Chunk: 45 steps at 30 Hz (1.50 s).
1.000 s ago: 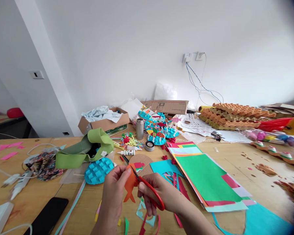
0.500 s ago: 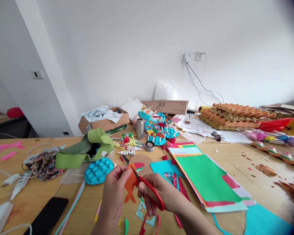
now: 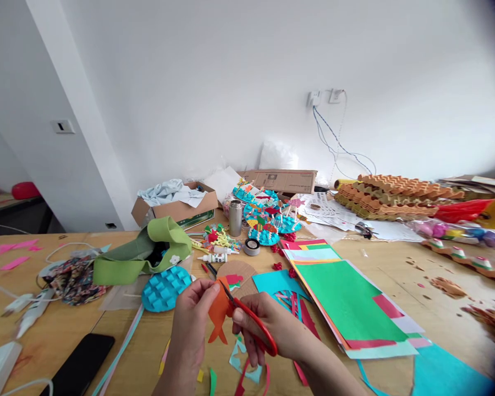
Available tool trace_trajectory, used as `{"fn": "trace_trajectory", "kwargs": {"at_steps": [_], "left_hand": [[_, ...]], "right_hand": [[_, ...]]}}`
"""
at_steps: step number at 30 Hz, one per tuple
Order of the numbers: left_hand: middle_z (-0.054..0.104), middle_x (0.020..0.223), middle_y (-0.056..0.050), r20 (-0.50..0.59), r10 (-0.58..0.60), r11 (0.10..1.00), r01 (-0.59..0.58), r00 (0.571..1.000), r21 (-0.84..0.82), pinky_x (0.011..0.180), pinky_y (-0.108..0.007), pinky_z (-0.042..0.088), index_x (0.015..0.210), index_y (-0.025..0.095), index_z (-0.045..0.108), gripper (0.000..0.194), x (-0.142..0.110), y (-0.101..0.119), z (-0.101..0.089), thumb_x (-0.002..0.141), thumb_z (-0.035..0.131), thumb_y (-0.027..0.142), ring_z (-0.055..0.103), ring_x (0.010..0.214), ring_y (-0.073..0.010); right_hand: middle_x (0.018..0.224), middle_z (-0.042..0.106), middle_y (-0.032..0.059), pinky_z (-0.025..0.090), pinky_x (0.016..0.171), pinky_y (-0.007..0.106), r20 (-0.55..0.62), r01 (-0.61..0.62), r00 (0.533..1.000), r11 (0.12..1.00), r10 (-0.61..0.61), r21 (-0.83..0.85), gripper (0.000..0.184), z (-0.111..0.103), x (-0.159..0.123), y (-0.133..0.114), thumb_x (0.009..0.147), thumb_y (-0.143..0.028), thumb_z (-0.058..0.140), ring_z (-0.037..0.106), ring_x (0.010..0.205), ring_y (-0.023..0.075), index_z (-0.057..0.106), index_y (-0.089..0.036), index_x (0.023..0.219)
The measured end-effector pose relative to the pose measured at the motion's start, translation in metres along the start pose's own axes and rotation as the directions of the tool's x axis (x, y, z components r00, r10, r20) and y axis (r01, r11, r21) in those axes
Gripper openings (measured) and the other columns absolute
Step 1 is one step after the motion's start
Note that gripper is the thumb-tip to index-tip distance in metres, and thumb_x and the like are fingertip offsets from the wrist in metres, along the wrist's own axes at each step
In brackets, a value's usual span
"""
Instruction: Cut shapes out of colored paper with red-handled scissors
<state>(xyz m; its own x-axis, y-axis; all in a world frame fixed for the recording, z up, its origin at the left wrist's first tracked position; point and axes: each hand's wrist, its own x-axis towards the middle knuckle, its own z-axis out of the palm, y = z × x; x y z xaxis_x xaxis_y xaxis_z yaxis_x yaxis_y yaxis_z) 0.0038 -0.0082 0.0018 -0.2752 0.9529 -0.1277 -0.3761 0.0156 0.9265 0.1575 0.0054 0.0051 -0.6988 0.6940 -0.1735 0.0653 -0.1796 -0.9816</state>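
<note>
Left hand (image 3: 193, 319) pinches orange paper fish (image 3: 219, 311) above table (image 3: 127, 352), tail already cut out; right hand (image 3: 272, 324) grips red scissors (image 3: 258, 327), blades on the fish's upper edge, that edge apparently left to cut; cut scraps (image 3: 241, 357) lie below.

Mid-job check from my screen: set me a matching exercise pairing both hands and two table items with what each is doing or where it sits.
Column 1
1. Left hand
2. Right hand
3. Steel flask
4. Black smartphone

Column 2
A. Grips red-handled scissors
B. Lies flat at the table's near left
C. Pinches an orange paper fish
D. Stands upright beside turquoise paper-plate crafts

Right pairs: 1-C, 2-A, 3-D, 4-B
</note>
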Motion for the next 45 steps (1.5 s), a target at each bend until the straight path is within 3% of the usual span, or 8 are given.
{"fn": "trace_trajectory", "kwargs": {"at_steps": [10,33,45], "left_hand": [[0.062,0.053,0.002,0.054,0.008,1.000,-0.009,0.999,0.017,0.049,-0.022,0.042,0.065,0.016,0.063,0.028,0.0013,-0.0060,-0.0048,0.061,0.080,0.038,0.051,0.049,-0.0117],[0.062,0.054,0.002,0.017,0.021,0.999,-0.022,1.000,0.030,0.049,-0.023,0.042,0.064,0.016,0.063,0.027,0.0003,-0.0028,-0.0012,0.059,0.079,0.037,0.051,0.049,-0.0116],[0.061,0.054,0.002,0.050,0.034,0.995,-0.038,0.998,0.089,0.050,-0.024,0.042,0.064,0.017,0.063,0.027,0.0015,-0.0023,-0.0029,0.062,0.078,0.039,0.052,0.050,-0.0128]], "right_hand": [[0.041,0.053,-0.0046,0.036,0.032,0.016,-0.021,-0.010,1.000,1.000,0.010,0.001,0.062,-0.0001,-0.0007,0.0003,0.067,-0.076,0.067,0.045,0.028,0.0076,0.052,-0.016,0.073],[0.039,0.053,-0.0052,0.034,0.031,0.016,-0.037,-0.030,0.999,0.999,0.029,-0.023,0.061,0.0011,-0.0016,-0.0027,0.068,-0.075,0.066,0.042,0.026,0.0066,0.052,-0.017,0.072],[0.041,0.053,-0.0057,0.034,0.033,0.017,-0.049,-0.057,0.997,0.996,0.054,-0.065,0.061,0.0009,-0.0030,-0.0047,0.068,-0.076,0.065,0.044,0.027,0.0068,0.052,-0.016,0.072]]}}
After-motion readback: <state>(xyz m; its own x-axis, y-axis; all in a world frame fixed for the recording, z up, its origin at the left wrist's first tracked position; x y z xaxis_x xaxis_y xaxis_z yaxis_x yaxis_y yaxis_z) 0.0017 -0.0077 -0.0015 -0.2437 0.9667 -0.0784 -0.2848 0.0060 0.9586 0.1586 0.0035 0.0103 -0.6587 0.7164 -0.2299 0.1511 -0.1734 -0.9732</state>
